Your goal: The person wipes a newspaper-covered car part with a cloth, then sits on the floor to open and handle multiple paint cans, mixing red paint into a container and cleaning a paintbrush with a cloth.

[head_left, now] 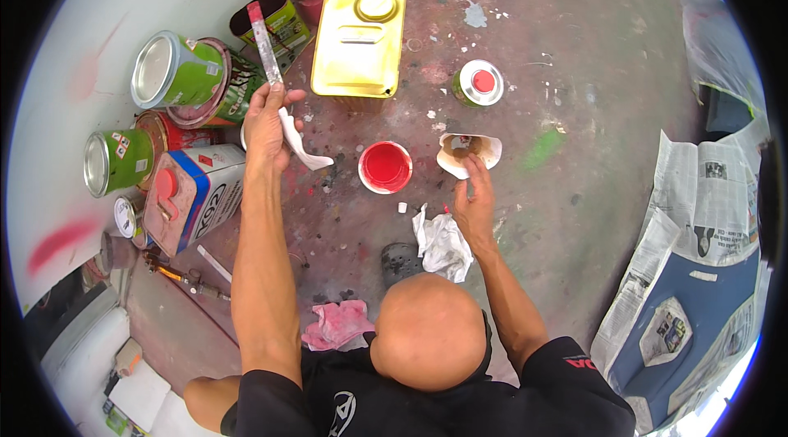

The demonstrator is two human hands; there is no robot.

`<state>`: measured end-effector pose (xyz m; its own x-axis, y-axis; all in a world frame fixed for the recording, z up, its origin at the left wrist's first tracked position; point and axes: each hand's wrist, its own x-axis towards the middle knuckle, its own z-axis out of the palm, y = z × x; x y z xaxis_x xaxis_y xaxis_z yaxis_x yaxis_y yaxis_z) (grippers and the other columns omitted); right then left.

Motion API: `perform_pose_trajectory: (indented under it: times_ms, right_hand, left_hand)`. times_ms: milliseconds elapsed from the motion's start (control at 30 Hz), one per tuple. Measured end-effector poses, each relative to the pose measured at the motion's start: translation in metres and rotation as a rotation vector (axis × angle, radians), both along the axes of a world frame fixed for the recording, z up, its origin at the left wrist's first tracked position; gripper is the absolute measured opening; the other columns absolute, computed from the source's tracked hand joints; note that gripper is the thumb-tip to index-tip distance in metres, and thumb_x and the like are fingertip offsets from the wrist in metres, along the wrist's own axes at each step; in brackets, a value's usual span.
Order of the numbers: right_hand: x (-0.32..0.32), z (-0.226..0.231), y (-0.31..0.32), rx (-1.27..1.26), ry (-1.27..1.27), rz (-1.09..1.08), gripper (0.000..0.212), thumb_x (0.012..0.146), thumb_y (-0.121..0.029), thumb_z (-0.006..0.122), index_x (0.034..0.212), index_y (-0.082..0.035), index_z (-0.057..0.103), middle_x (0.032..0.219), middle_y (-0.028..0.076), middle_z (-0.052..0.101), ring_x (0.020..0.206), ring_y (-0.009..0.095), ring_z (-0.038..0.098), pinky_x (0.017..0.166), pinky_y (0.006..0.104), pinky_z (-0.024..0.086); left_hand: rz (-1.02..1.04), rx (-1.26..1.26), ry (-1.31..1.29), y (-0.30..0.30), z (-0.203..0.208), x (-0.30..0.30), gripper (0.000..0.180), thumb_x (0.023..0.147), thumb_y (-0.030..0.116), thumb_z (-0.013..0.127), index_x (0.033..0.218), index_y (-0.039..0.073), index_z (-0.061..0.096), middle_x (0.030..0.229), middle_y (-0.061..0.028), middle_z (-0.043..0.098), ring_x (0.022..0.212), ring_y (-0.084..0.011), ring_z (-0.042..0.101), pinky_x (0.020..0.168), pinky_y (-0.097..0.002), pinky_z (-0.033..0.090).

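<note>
Gripping a flat stick (264, 43) with a red-stained upper end, the person's left hand (267, 129) is raised at the left of the work area, its thumb and fingers closed around the lower part. A white strip (294, 141) projects from the same hand and curves downward to the right.

The right hand (476, 199) reaches to a white paper funnel (491, 154) with a brownish interior; its fingertips meet the near edge, but whether thumb and fingers are clamped on the paper cannot be told. The funnel lies to the right of a round, white-rimmed cup (386, 189) holding red liquid (386, 164). The cup stands upright on the stained floor (566, 215), between the two hands and touched by neither.

Just below the cup lies a small white cap (402, 207); beside the right wrist is a crumpled white cloth (443, 244). Beyond the cup stand a rectangular gold tin (361, 43) and, to the right, a small can (483, 82) with a red cap. Green cans (193, 76) occupy the left side, near a rectangular container (193, 203) with a blue band. Newspaper (710, 199) borders a blue panel (706, 297) at far right.
</note>
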<state>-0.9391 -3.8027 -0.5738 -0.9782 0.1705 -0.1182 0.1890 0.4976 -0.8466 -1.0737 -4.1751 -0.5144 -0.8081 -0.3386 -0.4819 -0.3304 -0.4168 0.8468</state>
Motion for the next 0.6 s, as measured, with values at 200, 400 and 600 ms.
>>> perform_pose_trajectory:
  times_ms: [200, 400, 600]
  right_hand:
    - [-0.002, -0.008, -0.002, 0.112, 0.083, 0.075, 0.046, 0.105, -0.003, 0.062, 0.151, 0.000, 0.065, 0.164, 0.022, 0.058, 0.154, 0.037, 0.054, 0.128, 0.0446, 0.041]
    - [0.037, 0.004, 0.001, 0.200, 0.080, 0.022, 0.053, 0.108, -0.014, 0.070, 0.159, -0.002, 0.058, 0.167, 0.026, 0.049, 0.147, 0.044, 0.055, 0.120, 0.0493, 0.047]
    - [0.148, -0.004, -0.001, 0.653, 0.024, 0.456, 0.071, 0.097, -0.041, 0.085, 0.154, -0.007, 0.062, 0.154, 0.026, 0.057, 0.135, 0.044, 0.058, 0.108, 0.0493, 0.049]
  left_hand:
    - [-0.006, 0.016, 0.079, -0.002, 0.012, 0.042, 0.024, 0.116, 0.026, 0.063, 0.133, 0.009, 0.061, 0.103, -0.0100, 0.078, 0.053, -0.0053, 0.046, 0.055, -0.0280, 0.053]
    - [-0.010, 0.058, -0.035, 0.025, 0.008, 0.166, 0.019, 0.117, 0.024, 0.061, 0.130, 0.010, 0.058, 0.102, -0.0104, 0.075, 0.054, -0.0053, 0.047, 0.057, -0.0285, 0.053]
    - [0.130, 0.030, -0.165, 0.070, -0.021, 0.239, 0.019, 0.119, 0.025, 0.059, 0.129, 0.009, 0.055, 0.100, -0.0122, 0.077, 0.054, -0.0063, 0.049, 0.055, -0.0288, 0.051]
